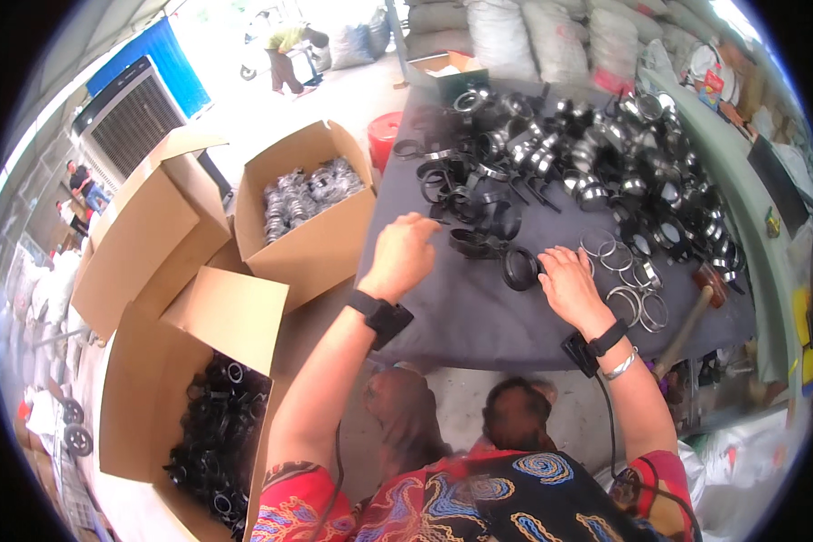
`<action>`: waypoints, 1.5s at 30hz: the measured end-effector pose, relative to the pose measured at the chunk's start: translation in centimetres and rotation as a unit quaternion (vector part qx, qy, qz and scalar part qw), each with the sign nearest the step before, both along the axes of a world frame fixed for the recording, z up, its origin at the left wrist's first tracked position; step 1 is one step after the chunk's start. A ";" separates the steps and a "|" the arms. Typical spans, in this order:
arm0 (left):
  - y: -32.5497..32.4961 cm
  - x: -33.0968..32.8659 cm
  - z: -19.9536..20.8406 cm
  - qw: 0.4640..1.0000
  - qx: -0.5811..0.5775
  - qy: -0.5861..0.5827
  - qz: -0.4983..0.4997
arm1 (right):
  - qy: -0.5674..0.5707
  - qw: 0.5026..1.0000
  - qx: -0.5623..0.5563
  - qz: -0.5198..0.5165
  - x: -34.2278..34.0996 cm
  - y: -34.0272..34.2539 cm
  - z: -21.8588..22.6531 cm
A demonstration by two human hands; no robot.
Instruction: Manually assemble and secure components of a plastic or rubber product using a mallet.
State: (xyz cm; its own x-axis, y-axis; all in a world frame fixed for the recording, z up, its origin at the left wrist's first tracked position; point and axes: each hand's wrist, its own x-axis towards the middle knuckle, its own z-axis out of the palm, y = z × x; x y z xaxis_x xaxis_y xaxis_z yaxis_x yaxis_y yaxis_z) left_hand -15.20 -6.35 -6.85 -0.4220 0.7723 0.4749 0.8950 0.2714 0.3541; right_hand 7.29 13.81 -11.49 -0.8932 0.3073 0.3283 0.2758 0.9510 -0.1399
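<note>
Over the table's left edge my left hand (405, 256) is closed, its fingertips pinched together near a thin black tip; what it grips is mostly hidden. A black ring clamp (519, 269) stands on edge beside my right hand (571, 285), whose thumb and fingertips close on the ring's right side. Between the hands lie more black ring clamps (471, 244). Just right of my right hand are several loose bare metal rings (637, 309). A large heap of black and silver clamps (596, 163) covers the far and right parts of the table.
The grey-covered table (479, 330) holds a mallet (686, 330) at its right edge. Left of it stand an open carton (307, 257) of silver parts and another carton (122, 425) of black parts. A red bucket (384, 135) is behind; sacks (501, 45) line the back.
</note>
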 end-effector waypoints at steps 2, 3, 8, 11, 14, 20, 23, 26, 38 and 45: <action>-1.6 1.0 -0.5 0.998 -0.019 0.047 0.034 | 0.066 0.995 -0.058 0.039 -2.1 -2.2 0.9; -2.0 2.3 0.1 0.998 -0.047 0.023 0.042 | 0.079 0.994 -0.060 0.052 -3.0 -3.9 1.7; 4.7 6.2 -2.8 0.998 -0.047 0.022 -0.028 | 0.023 0.996 -0.069 -0.054 -1.0 -2.5 -1.2; 4.3 5.7 -5.5 0.996 -0.079 -0.031 0.004 | 0.043 0.987 -0.151 -0.041 -2.1 -3.9 -2.1; 2.9 7.3 -4.5 0.999 0.006 -0.047 0.021 | 0.155 0.973 -0.167 -0.039 -1.1 -3.0 -2.0; -5.7 8.0 0.7 0.994 0.104 -0.016 -0.043 | 0.085 0.959 -0.144 0.231 -0.8 -9.4 3.4; -7.5 9.0 -1.4 0.972 -0.019 -0.205 -0.116 | 0.038 0.942 -0.198 0.270 1.5 -9.3 2.9; -7.4 11.9 -3.8 0.897 -0.049 -0.425 -0.109 | 0.039 0.933 -0.245 0.262 4.3 -8.5 2.2; -10.0 15.3 -12.5 0.806 0.141 -0.574 0.018 | 0.019 0.979 0.059 -0.193 3.0 1.6 0.1; -9.4 15.5 -11.5 0.784 0.180 -0.594 0.012 | -0.031 0.968 0.042 -0.246 1.0 4.7 -2.8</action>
State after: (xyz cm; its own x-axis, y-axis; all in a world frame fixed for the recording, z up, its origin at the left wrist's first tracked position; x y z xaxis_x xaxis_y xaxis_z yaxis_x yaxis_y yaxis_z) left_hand 0.31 -15.76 -18.30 -0.7443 0.6631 -0.0796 -0.1291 -0.0259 0.9913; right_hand 8.31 18.50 -14.27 -0.6650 0.6747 0.3203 0.7030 0.7103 -0.0367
